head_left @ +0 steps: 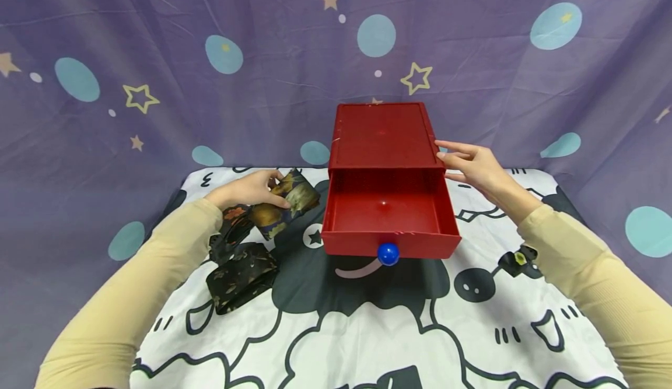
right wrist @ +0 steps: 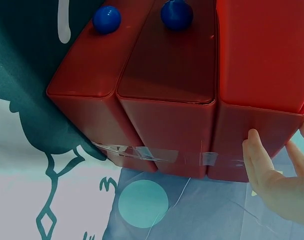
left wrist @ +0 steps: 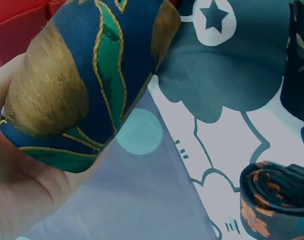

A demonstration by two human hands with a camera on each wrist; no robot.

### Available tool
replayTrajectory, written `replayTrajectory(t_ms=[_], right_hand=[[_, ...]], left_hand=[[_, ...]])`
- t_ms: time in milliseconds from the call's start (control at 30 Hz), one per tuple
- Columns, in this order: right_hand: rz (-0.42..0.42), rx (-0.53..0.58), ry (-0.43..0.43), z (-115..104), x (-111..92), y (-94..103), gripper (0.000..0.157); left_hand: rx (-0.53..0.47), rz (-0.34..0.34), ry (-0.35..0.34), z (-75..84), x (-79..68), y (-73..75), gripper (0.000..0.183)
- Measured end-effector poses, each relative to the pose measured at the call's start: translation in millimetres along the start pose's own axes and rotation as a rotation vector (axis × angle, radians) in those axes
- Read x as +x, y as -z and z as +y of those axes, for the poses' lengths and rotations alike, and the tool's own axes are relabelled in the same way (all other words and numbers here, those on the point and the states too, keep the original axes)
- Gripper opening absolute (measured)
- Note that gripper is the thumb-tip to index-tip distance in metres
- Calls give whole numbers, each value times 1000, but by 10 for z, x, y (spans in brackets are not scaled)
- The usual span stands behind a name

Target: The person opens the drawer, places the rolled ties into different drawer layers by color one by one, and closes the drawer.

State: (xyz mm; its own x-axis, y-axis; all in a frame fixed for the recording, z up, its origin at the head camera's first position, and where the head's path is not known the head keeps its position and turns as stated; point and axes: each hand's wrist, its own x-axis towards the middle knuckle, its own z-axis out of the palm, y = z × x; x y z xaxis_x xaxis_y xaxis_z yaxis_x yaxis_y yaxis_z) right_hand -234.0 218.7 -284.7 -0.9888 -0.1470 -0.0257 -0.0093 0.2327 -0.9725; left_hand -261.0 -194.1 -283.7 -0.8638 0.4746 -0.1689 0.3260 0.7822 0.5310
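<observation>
A folded dark blue cloth (head_left: 300,195) with gold and green patterns is gripped by my left hand (head_left: 249,189), thumb on one side, fingers on the other. In the left wrist view the folded cloth (left wrist: 49,85) is held off the table. My right hand (head_left: 478,170) touches the right side of a red drawer cabinet (head_left: 385,135), fingers mostly straight. The top drawer (head_left: 388,244), with a blue knob (head_left: 388,254), is pulled out toward me. In the right wrist view, lower drawers (right wrist: 167,65) are closed and fingertips (right wrist: 253,135) rest against the cabinet's side.
A dark rolled cloth (left wrist: 257,215) with orange flowers lies left of the cabinet. Nearer me is a folded black cloth (head_left: 241,278) with small light marks. A white tablecloth (head_left: 362,342) with black cartoon drawings covers the table; a purple curtain (head_left: 294,115) hangs behind.
</observation>
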Motion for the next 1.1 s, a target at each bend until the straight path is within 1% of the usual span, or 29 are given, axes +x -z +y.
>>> replayTrajectory(t_ms=[133, 333, 400, 600, 867, 933, 1100], right_hand=[[-2, 2, -2, 4, 2, 0, 59], [-8, -5, -5, 1, 3, 1, 60], [-10, -8, -8, -1, 1, 2, 60], [-19, -9, -12, -2, -5, 7, 59], [-19, -8, -12, -5, 3, -1, 59], [-19, -8, -14, -6, 2, -2, 59], [-17, -13, -17, -12, -9, 1, 60]], left_hand=[[2, -11, -7, 94, -76, 59, 59], [-33, -76, 18, 205, -154, 144, 68], [-51, -87, 23, 245, -172, 170, 69], [-78, -95, 20, 354, -228, 256, 66], [-48, -103, 41, 475, -320, 429, 69], [-43, -107, 42, 507, -335, 470, 70], [-52, -121, 31, 588, -331, 528, 64]])
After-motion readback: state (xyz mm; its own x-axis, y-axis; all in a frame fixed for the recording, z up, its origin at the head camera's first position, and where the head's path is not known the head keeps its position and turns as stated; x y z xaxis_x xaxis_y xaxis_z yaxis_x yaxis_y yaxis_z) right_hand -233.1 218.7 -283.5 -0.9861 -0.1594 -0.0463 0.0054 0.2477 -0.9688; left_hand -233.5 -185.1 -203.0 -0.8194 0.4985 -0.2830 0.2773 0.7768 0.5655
